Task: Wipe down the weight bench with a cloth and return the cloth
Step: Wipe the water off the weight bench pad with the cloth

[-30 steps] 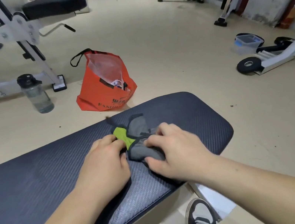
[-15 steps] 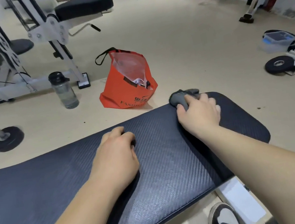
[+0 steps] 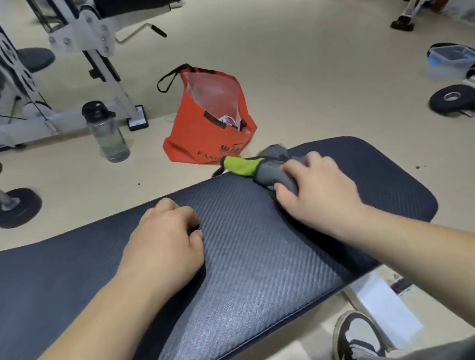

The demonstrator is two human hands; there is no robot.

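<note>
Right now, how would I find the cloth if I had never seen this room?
Find the long dark blue bench stretching across the front of the view. At its far edge, just in front of the orange bag on the floor, the right hand grips the cloth. It is the only soft, crumpled thing there, grey with a bright lime-green patch.

The desk (image 3: 276, 267) has open pad between the left hand (image 3: 165, 245) and the right hand (image 3: 317, 197), plus a long open stretch running off to the left. Past its far edge an orange bag (image 3: 205, 128) stands close, just beyond the cloth (image 3: 262, 166). A water bottle (image 3: 107, 132) and machine frame (image 3: 31, 120) crowd the floor farther left. Right of the bag the floor lies open.
</note>
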